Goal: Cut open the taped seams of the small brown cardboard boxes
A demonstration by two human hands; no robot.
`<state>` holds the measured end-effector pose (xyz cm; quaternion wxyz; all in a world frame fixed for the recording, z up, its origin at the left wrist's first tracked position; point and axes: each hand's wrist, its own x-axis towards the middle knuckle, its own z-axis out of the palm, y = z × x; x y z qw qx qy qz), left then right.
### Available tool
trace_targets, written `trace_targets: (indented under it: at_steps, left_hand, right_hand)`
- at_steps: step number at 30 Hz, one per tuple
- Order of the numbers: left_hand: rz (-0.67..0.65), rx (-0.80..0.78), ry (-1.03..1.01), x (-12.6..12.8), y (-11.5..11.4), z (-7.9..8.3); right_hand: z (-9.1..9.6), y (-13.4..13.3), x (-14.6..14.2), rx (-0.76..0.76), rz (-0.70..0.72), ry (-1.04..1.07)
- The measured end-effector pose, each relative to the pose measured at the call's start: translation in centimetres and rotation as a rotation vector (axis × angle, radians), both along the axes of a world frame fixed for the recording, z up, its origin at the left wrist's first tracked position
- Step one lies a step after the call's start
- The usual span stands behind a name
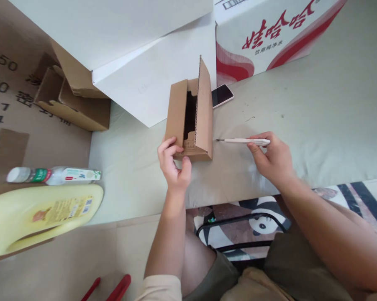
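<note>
A small brown cardboard box [176,108] stands on the pale-covered surface with its top partly open. One flap stands up on its right side, and the inside shows dark. My left hand [174,165] grips the box's near left corner, fingers on top and thumb at the near side. To the right of the box, my right hand [273,156] is closed around a slim white pen-shaped tool [238,141]. Its thin dark metal tip points left toward the box, a short gap away. Behind the box's right side lies a phone [222,95], partly covered by it.
Large white boxes [157,67] and a red-and-white carton [266,42] stand behind. On the left are an opened cardboard box [81,106], a clear bottle [55,175] and a yellow jug [47,213]. Red handles [121,288] show at the bottom edge.
</note>
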<state>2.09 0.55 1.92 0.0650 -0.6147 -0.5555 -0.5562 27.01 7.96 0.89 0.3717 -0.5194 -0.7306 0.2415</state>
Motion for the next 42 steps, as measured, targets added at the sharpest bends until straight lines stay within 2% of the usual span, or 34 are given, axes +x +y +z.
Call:
trace_targets:
  at_steps: [12,19,30,38,42]
  left_hand:
    - [0.036,-0.016,0.032,0.0,0.0,0.0]
    - [0.024,-0.014,0.022,0.0,0.0,0.0]
    - [0.007,0.011,0.001,0.1,0.1,0.1]
    - [0.019,0.001,0.007,0.1,0.1,0.1]
    - [0.019,0.002,0.009,0.0,0.1,0.1]
  right_hand:
    - [-0.1,0.0,0.0,-0.086,-0.075,0.044]
    - [0.6,-1.0,-0.2,-0.036,-0.049,0.163]
    - [-0.2,-0.3,0.5,-0.080,-0.079,0.094]
    - [1.1,-0.7,0.2,-0.052,-0.069,0.109]
    - [1.3,-0.7,0.3,-0.117,-0.080,0.203]
